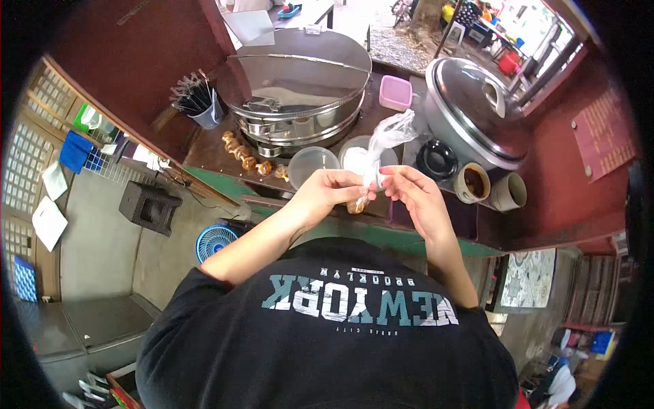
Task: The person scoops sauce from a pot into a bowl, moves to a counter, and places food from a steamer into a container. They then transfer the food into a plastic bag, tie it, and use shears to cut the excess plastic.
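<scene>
Just in front of my chest, a clear plastic bag stands between my hands, its loose top twisted upward. Brown food shows in its lower end, below the fingers. My left hand pinches the bag's neck between thumb and fingers. Against the other side of the neck are the curled fingertips of my right hand, closed on the plastic. Two round clear containers lie behind the hands: one container at the left, and another, partly hidden by the bag, with something white in it.
A large round metal steamer stands behind, with a row of browned food pieces beside it. To the right are a lidded pot, a black bowl, a cup of dark sauce and another cup. A pink container sits between.
</scene>
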